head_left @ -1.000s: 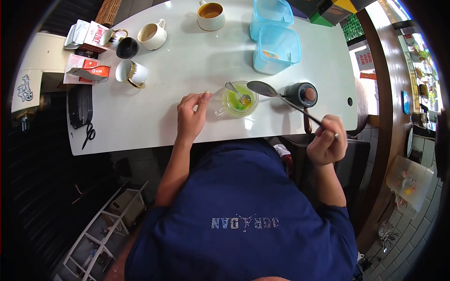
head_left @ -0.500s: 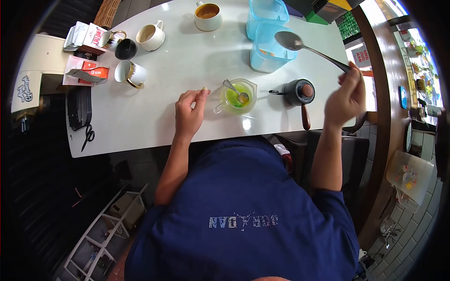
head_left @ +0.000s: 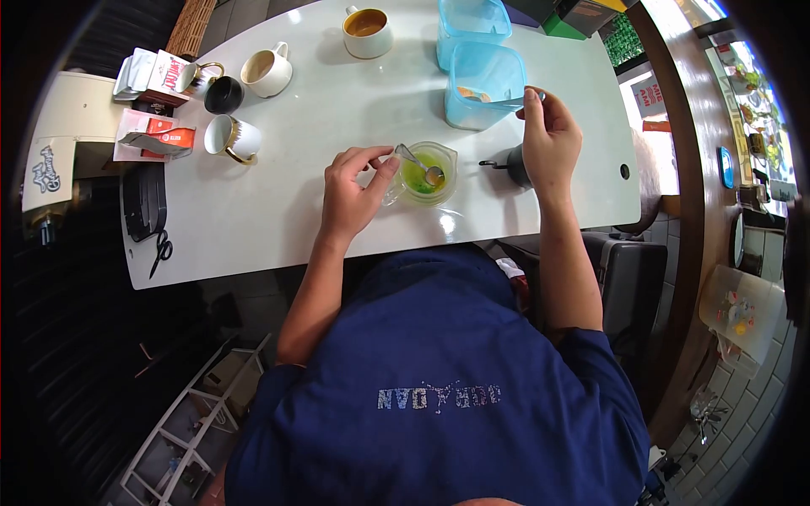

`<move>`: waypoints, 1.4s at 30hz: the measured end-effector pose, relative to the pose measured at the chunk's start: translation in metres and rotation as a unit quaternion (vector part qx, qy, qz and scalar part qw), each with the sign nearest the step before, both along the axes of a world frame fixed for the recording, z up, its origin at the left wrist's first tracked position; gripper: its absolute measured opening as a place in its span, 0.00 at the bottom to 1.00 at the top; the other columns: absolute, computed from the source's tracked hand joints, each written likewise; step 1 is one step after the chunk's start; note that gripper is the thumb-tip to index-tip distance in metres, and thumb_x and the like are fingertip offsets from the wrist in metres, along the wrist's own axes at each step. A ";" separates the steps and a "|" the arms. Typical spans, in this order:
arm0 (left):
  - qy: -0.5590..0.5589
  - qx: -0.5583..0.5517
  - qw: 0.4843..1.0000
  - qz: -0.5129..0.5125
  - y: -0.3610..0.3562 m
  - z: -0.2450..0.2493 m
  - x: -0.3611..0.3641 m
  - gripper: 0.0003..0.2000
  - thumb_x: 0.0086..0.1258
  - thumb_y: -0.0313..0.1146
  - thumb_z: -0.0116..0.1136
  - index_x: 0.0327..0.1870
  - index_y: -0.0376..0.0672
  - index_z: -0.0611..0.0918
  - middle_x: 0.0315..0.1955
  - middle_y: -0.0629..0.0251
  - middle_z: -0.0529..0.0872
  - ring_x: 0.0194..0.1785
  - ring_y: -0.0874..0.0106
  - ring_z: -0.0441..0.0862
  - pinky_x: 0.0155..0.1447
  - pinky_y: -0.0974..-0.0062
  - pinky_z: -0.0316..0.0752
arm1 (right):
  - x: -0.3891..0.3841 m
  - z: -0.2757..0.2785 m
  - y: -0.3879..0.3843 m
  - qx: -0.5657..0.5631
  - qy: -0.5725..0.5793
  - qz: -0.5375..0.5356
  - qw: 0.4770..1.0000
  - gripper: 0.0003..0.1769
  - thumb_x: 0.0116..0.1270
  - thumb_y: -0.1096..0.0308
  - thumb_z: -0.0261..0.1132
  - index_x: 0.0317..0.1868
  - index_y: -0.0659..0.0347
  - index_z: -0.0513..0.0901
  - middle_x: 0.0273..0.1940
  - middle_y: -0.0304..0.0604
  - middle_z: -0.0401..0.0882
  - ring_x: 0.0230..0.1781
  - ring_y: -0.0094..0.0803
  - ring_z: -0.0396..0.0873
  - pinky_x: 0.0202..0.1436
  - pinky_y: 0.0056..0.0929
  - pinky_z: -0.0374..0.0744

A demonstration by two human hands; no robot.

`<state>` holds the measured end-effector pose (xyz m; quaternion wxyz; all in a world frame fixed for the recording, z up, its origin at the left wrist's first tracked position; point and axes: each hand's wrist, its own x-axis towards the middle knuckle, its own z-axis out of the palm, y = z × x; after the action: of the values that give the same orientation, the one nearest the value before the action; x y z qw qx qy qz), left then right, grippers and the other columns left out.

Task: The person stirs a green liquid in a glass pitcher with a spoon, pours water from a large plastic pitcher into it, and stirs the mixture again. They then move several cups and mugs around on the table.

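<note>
A clear glass jug (head_left: 448,187) with yellow-green liquid stands near the table's front edge, a small metal spoon (head_left: 416,160) leaning in it. My left hand (head_left: 354,187) is beside the jug, thumb and forefinger closed at the top of the small spoon's handle. In my right hand (head_left: 553,148) the handle of a larger spoon (head_left: 510,103) is pinched. That spoon slants over the rim into the nearer light-blue plastic container (head_left: 477,116), where its bowl is hard to make out. A dark lidded pot (head_left: 515,165) is partly hidden behind my right wrist.
A second blue container (head_left: 460,38) stands behind the first. Cream mugs (head_left: 268,72), (head_left: 368,38) and a white-and-gold mug (head_left: 229,137) stand to the left, near a black cup (head_left: 224,95). Scissors (head_left: 161,250) lie at the front-left edge.
My right hand has moved left, bringing the large spoon from above the table into the near blue container. My left hand has shifted right, from beside the jug to the small spoon's handle.
</note>
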<state>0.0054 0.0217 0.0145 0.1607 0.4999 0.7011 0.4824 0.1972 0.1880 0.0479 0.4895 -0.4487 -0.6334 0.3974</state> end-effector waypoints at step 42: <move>0.053 0.024 0.998 -0.013 0.016 -0.002 0.005 0.09 0.64 0.33 0.65 0.32 0.35 0.85 0.30 0.61 0.86 0.37 0.67 0.79 0.44 0.72 0.73 | 0.074 0.000 -0.091 -0.273 0.030 0.018 0.961 0.18 0.76 0.60 0.51 0.34 0.67 0.76 0.19 0.29 0.65 0.18 0.13 0.61 0.21 0.16 0.59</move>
<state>0.0100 0.0377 0.0122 0.1174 0.5375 0.6903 0.4698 0.2710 0.0965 0.0476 0.3600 -0.5420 -0.4933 0.5773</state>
